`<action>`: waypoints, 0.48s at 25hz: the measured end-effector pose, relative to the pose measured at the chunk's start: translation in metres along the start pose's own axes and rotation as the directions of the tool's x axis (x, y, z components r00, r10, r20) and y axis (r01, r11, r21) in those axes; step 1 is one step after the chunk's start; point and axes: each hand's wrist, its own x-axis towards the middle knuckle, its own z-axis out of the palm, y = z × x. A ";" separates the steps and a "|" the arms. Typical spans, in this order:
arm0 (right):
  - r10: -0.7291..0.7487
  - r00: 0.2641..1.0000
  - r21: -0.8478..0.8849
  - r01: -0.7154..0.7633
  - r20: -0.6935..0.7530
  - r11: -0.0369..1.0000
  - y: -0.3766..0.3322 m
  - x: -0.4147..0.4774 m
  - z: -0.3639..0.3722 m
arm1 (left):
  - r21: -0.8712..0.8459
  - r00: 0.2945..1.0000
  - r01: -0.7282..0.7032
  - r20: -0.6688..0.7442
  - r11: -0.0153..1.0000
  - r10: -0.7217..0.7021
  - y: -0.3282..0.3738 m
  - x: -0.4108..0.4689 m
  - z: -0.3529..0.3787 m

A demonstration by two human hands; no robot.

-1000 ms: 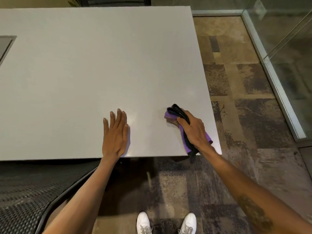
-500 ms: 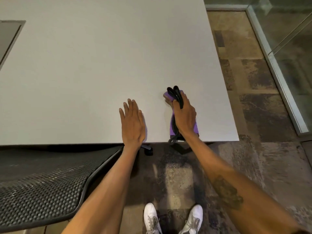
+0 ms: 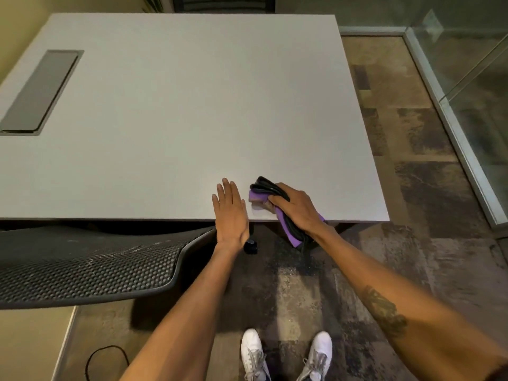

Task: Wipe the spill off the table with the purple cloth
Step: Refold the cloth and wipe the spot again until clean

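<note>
Fingers (image 3: 277, 200) of our right hand (image 3: 298, 209) clamp purple cloth (image 3: 258, 196) on table (image 3: 192, 105), left hand (image 3: 231, 213) flat, unclenched: wiping underway; next, sweep toward near edge.

A person's left hand (image 3: 231, 215) lies flat and open, palm down, fingers together and pointing forward, with the heel of the palm past the near edge of the table (image 3: 178, 119). The right hand (image 3: 297, 207) sits just beside it, fingers curled down over the purple cloth (image 3: 286, 221), pressing it against the surface; the knuckles are raised and the wrist angles back to the right. Both forearms are bare and reach forward from the bottom of the view, the right one bearing a dark tattoo (image 3: 384, 312) on its upper side.
</note>
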 end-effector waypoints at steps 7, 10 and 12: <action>0.191 0.978 0.365 -0.207 0.080 0.908 -0.014 -0.043 -0.001 | -0.080 0.990 0.004 0.143 0.997 0.007 0.003 -0.036 -0.022; 0.281 0.959 0.551 -0.254 0.036 0.795 -0.023 -0.052 -0.016 | -0.268 0.979 0.160 0.163 0.950 -0.119 0.012 -0.038 -0.047; 0.327 0.945 0.641 -0.258 0.013 0.723 -0.031 -0.052 -0.031 | -0.442 0.972 0.234 0.107 0.866 -0.207 0.022 -0.043 -0.064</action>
